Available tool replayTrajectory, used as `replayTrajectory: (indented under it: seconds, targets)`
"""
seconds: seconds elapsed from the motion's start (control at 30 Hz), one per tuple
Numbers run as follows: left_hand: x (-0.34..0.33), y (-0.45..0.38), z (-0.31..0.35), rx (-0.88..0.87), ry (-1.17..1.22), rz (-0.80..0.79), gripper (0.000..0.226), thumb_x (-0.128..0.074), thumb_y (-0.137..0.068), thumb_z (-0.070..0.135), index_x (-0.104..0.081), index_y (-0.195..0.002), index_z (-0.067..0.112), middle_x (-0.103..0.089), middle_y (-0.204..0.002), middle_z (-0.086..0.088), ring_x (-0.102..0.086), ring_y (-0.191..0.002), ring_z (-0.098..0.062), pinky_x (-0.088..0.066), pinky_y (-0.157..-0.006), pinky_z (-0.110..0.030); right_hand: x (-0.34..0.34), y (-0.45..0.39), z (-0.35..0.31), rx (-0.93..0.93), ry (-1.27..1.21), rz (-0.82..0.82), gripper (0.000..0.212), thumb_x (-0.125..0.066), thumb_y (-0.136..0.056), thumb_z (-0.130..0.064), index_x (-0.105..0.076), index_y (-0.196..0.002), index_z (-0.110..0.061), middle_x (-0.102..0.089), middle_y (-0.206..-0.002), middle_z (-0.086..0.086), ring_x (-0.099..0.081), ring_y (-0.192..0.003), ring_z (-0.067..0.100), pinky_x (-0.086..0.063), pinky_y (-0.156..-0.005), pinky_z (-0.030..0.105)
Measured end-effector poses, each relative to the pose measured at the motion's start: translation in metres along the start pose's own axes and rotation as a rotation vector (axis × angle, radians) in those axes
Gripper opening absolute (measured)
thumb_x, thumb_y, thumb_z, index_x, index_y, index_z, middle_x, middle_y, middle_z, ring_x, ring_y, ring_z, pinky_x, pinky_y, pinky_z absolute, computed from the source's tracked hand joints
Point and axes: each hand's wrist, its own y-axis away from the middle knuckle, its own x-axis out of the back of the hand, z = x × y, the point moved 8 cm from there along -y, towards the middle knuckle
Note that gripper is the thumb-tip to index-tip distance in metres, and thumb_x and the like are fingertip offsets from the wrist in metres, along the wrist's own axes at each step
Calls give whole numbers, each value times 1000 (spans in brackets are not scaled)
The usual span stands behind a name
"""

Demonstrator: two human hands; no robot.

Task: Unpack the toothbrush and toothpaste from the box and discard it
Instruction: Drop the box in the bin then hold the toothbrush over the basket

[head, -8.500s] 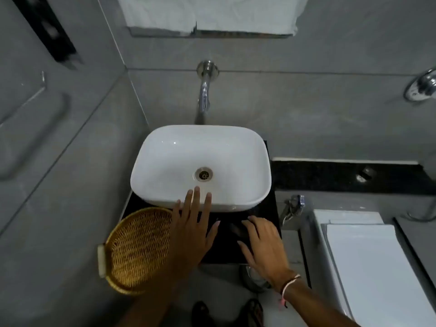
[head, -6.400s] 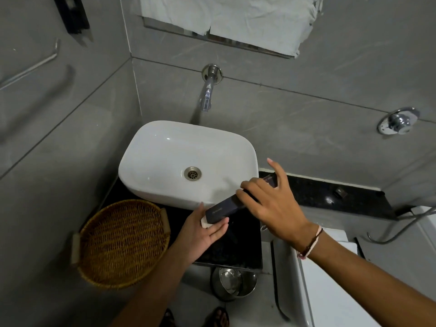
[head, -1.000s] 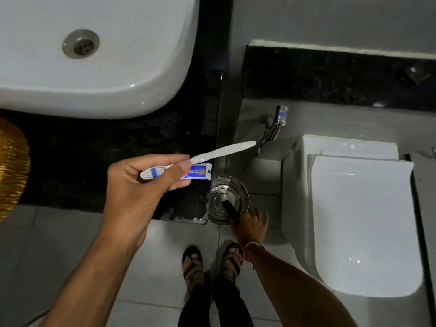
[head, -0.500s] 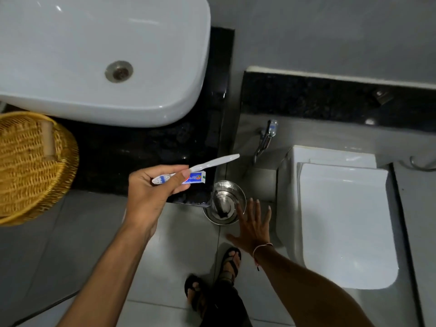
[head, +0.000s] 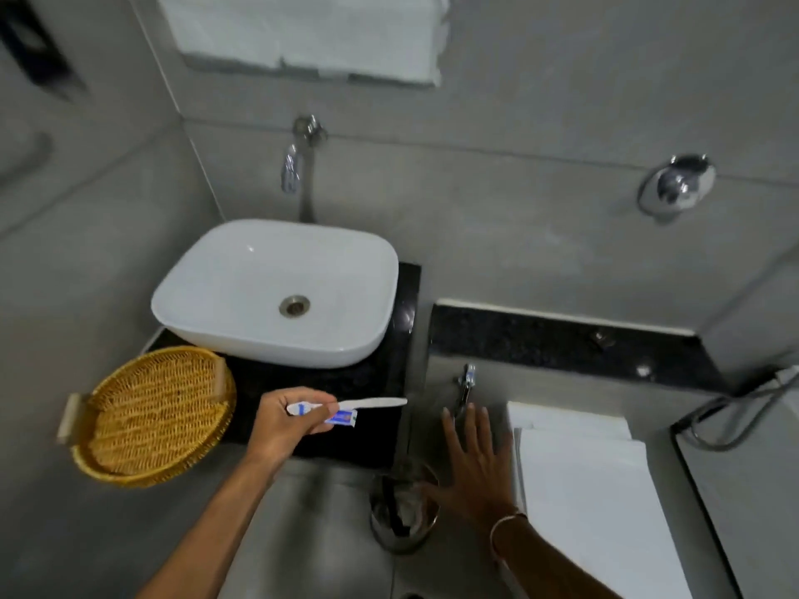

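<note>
Basket sits lower left of frame, on dark counter, just left of left hand. Left hand grips toothbrush and toothpaste together at frame centre; both long axes run left-right, brush handle pointing right. Bin stands lower centre on floor; dark strip inside looks like box, though blurred. Right hand spread flat, holding nothing, just right of bin. Judgement: basket lies nearest left hand, likely set-down spot.

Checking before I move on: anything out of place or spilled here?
Nothing spilled. The left hand holds toothbrush and toothpaste; a dark box sticks up from the bin. The right hand is empty.
</note>
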Motion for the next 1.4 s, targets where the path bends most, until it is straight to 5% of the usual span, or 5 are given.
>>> replayTrajectory:
  seconds: [0.27,0.83,1.03,1.23,1.4]
  targets:
    - [32,-18,68,-126,-95,-9,17,-85,-75,-6,-83,-70,11,-81,-74,-1,-77,-72,-17,-63,-59,-21,162,-47,-79,369,-155,447,90,-49,-88,-78,-50,-153,-17,-52,-156,7,-48,-146,29,-23,-125,54]
    - [237,-56,75,-78,-216,105,54,-92,-51,-11,-61,-91,7,-69,-82,-26,-66,-67,-20,-55,-64,-29,137,-103,-311,374,-863,-334,16,-87,-79,-11,-77,-79,1,-61,-54,-11,-56,-56,4,-50,-63,25]
    - [314,-70,33,89,-254,150,34,-83,-71,-14,-70,-98,2,-76,-94,-22,-73,-91,-35,-62,-64,-27,99,-105,-390,316,-874,-461,26,-79,-89,-9,-72,-71,-25,-71,-76,-3,-73,-82,26,-64,-79,39]
    - [325,-84,-18,227,-269,136,33,-71,-87,-7,-62,-116,4,-66,-109,-9,-64,-105,-24,-54,-73,-23,64,-120,-438,243,-709,-478,20,-72,-95,-11,-74,-112,-1,-66,-92,-1,-72,-96,34,-64,-89,37]
    - [318,-95,-43,300,-269,338,28,-73,-84,-11,-64,-71,13,-73,-106,-33,-71,-97,-39,-57,-85,-45,31,-138,-457,94,-672,-507,10,-68,-96,-11,-76,-98,-4,-74,-122,22,-71,-115,34,-58,-100,40]
